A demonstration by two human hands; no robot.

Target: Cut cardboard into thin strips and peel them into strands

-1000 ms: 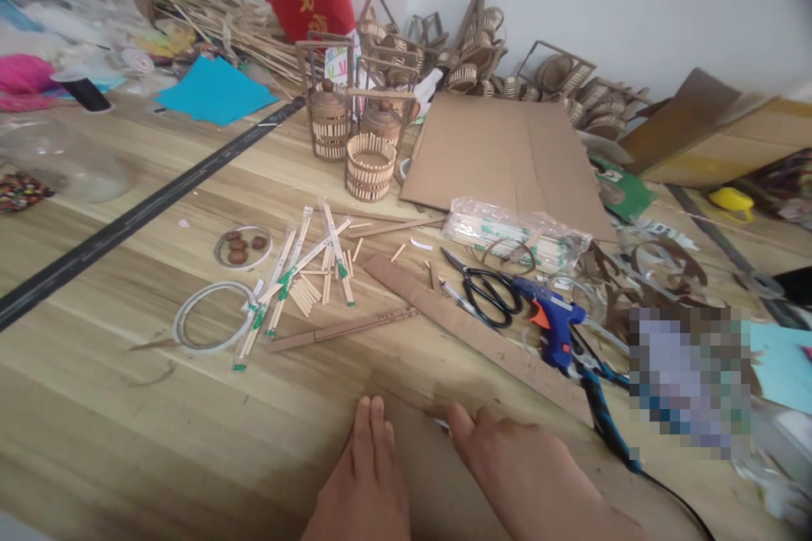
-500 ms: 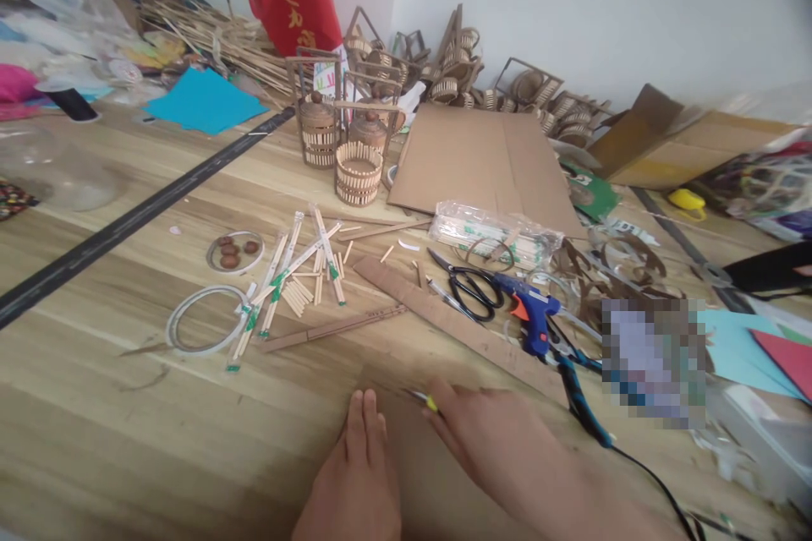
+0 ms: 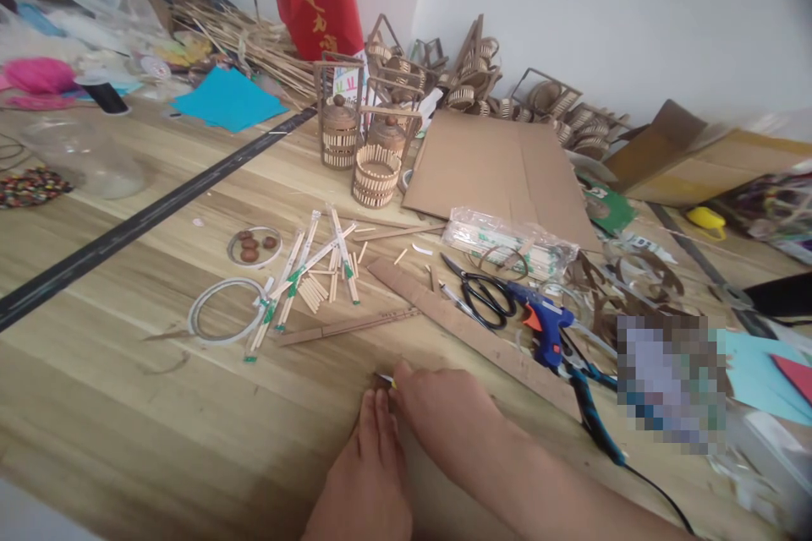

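My left hand (image 3: 368, 473) lies flat at the bottom centre, fingers stretched out and pressing on a piece of brown cardboard (image 3: 435, 499). Most of that cardboard is covered by my hands and forearm. In my closed right hand (image 3: 444, 414) is a craft knife (image 3: 386, 379) with a thin blade and a bit of yellow handle showing. Its blade sits at the cardboard's far edge, just beyond my left fingertips. A long cardboard strip (image 3: 475, 338) and a narrower marked strip (image 3: 348, 326) lie just past my hands.
Chopsticks (image 3: 298, 270), a tape roll (image 3: 198, 321), black scissors (image 3: 488, 296) and a blue glue gun (image 3: 549, 330) lie ahead. A soldering-iron-like tool with a cord (image 3: 596, 423) is at right. Small stick baskets (image 3: 375, 177) and a cardboard sheet (image 3: 501, 161) stand behind.
My right hand has moved left with the craft knife, bringing the blade close to my left fingertips. My left hand stays flat on the cardboard. The view has shifted slightly left.
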